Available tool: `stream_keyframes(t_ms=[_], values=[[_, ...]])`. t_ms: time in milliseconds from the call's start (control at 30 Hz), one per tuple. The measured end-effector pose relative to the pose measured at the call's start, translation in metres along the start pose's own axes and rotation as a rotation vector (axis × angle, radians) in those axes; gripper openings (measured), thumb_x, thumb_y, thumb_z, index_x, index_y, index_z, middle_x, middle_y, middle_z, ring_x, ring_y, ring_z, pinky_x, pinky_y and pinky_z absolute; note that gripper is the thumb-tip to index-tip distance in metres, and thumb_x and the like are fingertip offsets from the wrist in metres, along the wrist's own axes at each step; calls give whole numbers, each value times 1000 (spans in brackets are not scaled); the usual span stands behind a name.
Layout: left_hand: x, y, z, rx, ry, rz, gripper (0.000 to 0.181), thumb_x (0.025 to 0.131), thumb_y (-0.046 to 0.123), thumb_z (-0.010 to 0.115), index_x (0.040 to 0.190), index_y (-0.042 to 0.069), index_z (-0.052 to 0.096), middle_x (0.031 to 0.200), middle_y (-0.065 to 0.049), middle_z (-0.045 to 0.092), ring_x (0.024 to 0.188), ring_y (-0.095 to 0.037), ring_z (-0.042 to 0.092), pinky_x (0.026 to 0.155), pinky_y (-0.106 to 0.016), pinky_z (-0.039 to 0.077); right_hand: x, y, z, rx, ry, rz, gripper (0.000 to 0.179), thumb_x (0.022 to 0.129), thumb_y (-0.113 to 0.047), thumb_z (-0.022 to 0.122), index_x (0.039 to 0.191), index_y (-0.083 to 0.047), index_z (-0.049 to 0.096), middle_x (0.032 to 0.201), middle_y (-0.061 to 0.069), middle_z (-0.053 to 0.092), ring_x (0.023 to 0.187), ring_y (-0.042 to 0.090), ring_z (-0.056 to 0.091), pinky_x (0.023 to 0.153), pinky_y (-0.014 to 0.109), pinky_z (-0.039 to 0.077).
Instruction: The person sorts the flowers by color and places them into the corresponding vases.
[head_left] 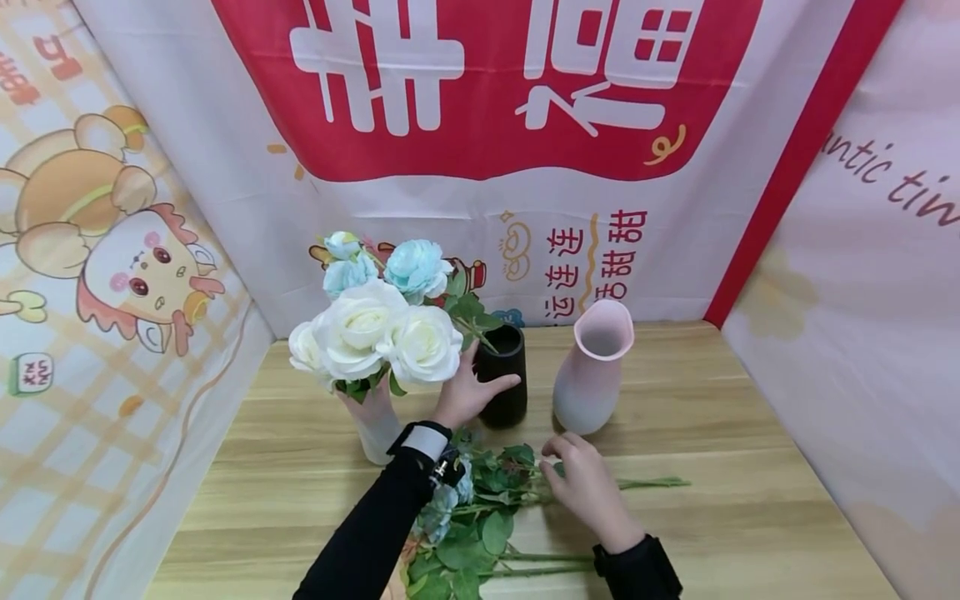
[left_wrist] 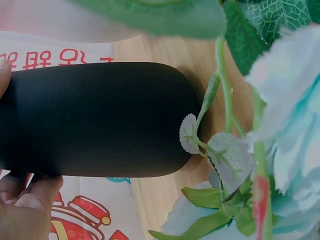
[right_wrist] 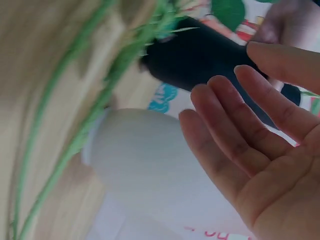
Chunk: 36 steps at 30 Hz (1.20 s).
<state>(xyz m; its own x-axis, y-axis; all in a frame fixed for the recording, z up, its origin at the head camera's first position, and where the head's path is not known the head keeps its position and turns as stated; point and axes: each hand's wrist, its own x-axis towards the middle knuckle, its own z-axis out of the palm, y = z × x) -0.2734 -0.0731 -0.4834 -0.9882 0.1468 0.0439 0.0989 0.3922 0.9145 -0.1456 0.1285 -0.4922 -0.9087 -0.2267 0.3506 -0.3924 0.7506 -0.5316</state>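
Note:
My left hand [head_left: 467,396] grips a black vase [head_left: 512,390] that stands upright on the table; in the left wrist view, fingers [left_wrist: 35,197] show on either side of it. Above the stems of flowers lying on the table hovers my right hand [head_left: 588,492]. In the right wrist view its fingers [right_wrist: 260,120] are loosely extended and hold nothing. To the right of the black vase stands a pink-and-grey vase [head_left: 590,396]. White roses [head_left: 360,329] and light-blue flowers [head_left: 417,268] fill a pale pink vase [head_left: 377,425] beside my left wrist.
Leafy flower stems [head_left: 540,554] and blue blooms [head_left: 442,504] lie across the near part of the wooden table [head_left: 720,417]. Printed cloth walls [head_left: 480,200] rise behind and at both sides. Green leaves [head_left: 467,307] lean over the black vase's rim.

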Motion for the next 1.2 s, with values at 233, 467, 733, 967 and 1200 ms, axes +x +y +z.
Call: stream_keyframes(t_ms=[233, 467, 733, 967, 1200], values=[[5, 2, 0, 31, -7, 21, 106, 79, 53, 78, 157, 13, 19, 157, -17, 24, 138, -36, 33, 105, -49, 38, -14, 23, 2, -125, -35, 89, 14, 77, 4, 76, 88, -3, 70, 88, 8, 61, 79, 22, 62, 62, 34, 52], [9, 7, 0, 81, -19, -6, 110, 78, 58, 76, 157, 9, 17, 157, -18, 24, 141, -36, 27, 108, -53, 32, -24, 48, 2, -189, -59, 155, 15, 75, 2, 79, 88, -3, 72, 89, 9, 64, 82, 27, 64, 70, 42, 54], [15, 13, 8, 51, 56, 39, 99, 75, 53, 81, 149, 5, 36, 137, -16, 51, 124, -32, 49, 100, -48, 42, -29, 60, 9, -180, -36, 123, 12, 75, 0, 80, 85, -4, 75, 86, 6, 63, 80, 25, 63, 73, 42, 53], [20, 15, 14, 63, 149, 55, 88, 67, 63, 81, 130, 9, 55, 111, -5, 63, 102, -23, 61, 89, -41, 49, -33, 61, 16, -170, 9, 53, 14, 72, 2, 82, 81, -7, 75, 83, 1, 63, 78, 21, 62, 72, 41, 52], [20, 14, 8, 85, 121, 80, 77, 69, 54, 84, 126, 10, 58, 111, -5, 65, 102, -22, 61, 91, -40, 49, -34, 61, 17, -172, 7, 53, 17, 72, 4, 83, 79, -9, 75, 80, -1, 62, 75, 19, 63, 67, 39, 53]])
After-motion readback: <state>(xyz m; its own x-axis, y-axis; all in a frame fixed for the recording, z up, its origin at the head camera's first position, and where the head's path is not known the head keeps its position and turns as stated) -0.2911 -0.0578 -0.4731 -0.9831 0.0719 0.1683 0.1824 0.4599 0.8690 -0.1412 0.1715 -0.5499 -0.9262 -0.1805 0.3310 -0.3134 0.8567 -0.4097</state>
